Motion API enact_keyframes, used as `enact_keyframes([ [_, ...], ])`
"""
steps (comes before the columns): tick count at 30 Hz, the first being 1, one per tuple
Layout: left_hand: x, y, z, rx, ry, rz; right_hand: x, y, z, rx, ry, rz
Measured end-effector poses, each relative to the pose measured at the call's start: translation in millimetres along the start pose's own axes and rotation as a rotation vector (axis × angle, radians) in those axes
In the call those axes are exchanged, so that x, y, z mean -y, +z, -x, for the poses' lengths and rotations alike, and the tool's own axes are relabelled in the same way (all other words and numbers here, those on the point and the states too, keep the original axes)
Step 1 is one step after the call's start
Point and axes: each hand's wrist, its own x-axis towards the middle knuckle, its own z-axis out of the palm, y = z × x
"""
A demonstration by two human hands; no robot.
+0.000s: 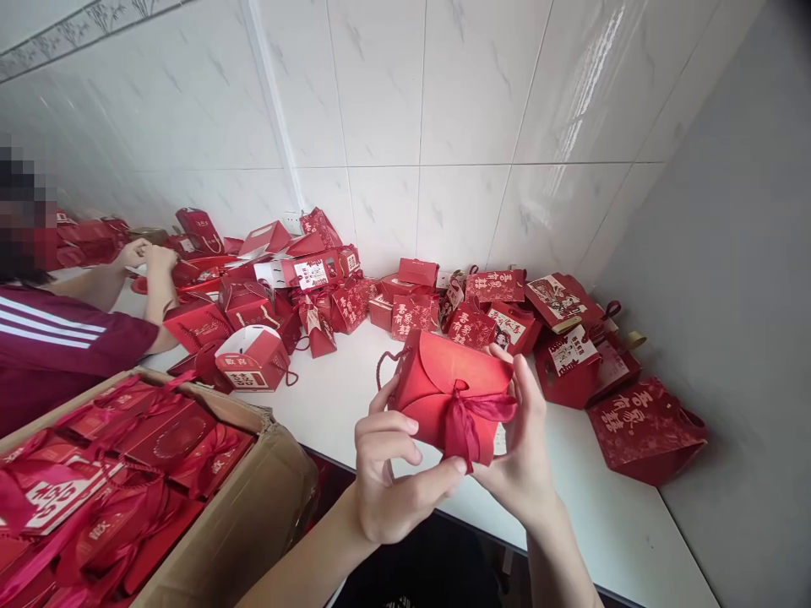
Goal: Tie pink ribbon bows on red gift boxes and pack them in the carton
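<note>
Your left hand and right hand both have hold of one red gift box, raised in front of you above the table's near edge. The left is half closed around the box's left end and lower edge, some fingers bent loosely and the thumb tip by the bow's hanging tail; the right curves closely about the right end, part of it hidden behind the box. The box's long axis runs left to right, dipping toward your right, and its face of overlapping rounded flaps points back toward you. A crimson ribbon bow sits on the right part of that face, and a dark red cord handle loops out at the left. At your lower left, an uncovered cardboard carton is packed with ribboned red boxes, one bearing a white double-happiness panel. Beyond, the white table carries a red-and-white box near the carton, a floral-printed box at the right, and a jumbled row of printed gift boxes between. Past the carton, a co-worker's striped maroon sleeve shows, with the co-worker's hands together. A tiled wall stands behind everything.
</note>
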Motion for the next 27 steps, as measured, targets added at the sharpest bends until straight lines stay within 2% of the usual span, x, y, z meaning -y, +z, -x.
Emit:
enact_keyframes([
  [15, -7.3, -1.5, -9.8, 0.012, 0.043, -0.083, 3.3, -6.5, -1.1, -0.003, 0.011, -0.024],
  [18, -1.0, -1.5, -5.2, 0.035, 0.134, -0.117, 2.0, -7.8, 0.3, 0.024, 0.043, -0.037],
  [21, 10.8, -9.8, -2.5, 0.029, 0.261, -0.124, -0.2, -11.1, 1.1, 0.04, 0.072, -0.047],
  [22, 16.0, -14.7, -4.2, 0.028, 0.237, -0.088, -1.2, -12.2, 0.5, 0.045, 0.076, -0.05],
  [24, 28.5, -25.5, -12.9, 0.099, 0.051, 0.038, -3.9, -13.1, -3.3, 0.072, 0.081, -0.059],
  [25, 35.7, -30.5, -19.2, 0.191, -0.083, 0.113, -5.6, -12.3, -6.8, 0.091, 0.087, -0.066],
  [27, 51.5, -36.9, -32.4, 0.474, -0.284, 0.223, -9.9, -7.6, -17.1, 0.134, 0.122, -0.105],
])
